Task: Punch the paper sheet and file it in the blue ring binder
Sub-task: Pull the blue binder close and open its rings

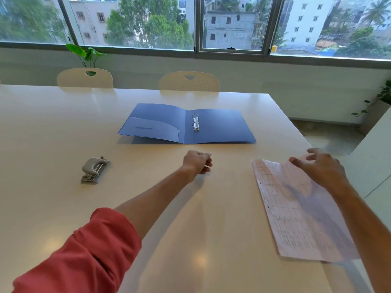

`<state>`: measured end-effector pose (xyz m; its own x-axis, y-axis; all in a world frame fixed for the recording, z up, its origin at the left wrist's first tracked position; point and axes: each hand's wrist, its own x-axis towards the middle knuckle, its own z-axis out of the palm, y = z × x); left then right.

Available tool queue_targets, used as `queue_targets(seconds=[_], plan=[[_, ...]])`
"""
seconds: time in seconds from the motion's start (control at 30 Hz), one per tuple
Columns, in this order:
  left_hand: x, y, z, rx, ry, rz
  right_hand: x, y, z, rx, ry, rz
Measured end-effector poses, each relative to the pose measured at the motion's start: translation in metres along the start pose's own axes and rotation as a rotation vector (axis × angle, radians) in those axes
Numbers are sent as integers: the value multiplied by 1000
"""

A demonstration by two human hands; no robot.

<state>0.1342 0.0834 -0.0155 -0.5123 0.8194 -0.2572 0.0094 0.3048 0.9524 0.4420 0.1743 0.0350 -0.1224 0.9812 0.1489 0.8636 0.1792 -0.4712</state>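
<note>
The blue ring binder [220, 127] lies open flat on the white table [53, 123], its two metal rings [195, 122] standing up near the spine. The printed paper sheet [296, 210] lies at the right, with two punched holes along its left edge. My right hand [321, 168] hovers over the sheet's far end, fingers spread, holding nothing. Below the binder's front edge my left hand [197, 163] rests on the table with its fingers curled and nothing in it. The grey hole punch [94, 170] stands at the left, apart from both hands.
Two cream chairs [189, 82] stand at the table's far side under a wide window. The table's right edge [306, 140] runs close to the sheet, and a white counter [376, 157] stands beyond it. Potted plants [86, 53] stand at the back left and far right.
</note>
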Motion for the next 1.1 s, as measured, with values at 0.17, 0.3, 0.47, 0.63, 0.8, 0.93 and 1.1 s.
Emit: queue_targets(seconds=[0.17, 0.3, 0.47, 0.63, 0.8, 0.93, 1.1], plan=[[27, -1, -48, -9, 217, 28, 28, -26, 28, 11, -70, -32], [46, 5, -85, 42, 339, 73, 52, -41, 52, 19, -95, -27], [69, 17, -122, 192, 490, 165, 80, -61, 76, 35, -100, -28], [88, 25, -159, 430, 588, 276, 104, -77, 102, 23, -111, -19], [103, 30, -195, 576, 693, 286, 125, -90, 125, -9, -83, -6], [118, 23, -218, 585, 742, 244, 141, -95, 140, 13, -89, 57], [141, 6, -245, 525, 784, 98, 161, -102, 157, 55, -87, 148]])
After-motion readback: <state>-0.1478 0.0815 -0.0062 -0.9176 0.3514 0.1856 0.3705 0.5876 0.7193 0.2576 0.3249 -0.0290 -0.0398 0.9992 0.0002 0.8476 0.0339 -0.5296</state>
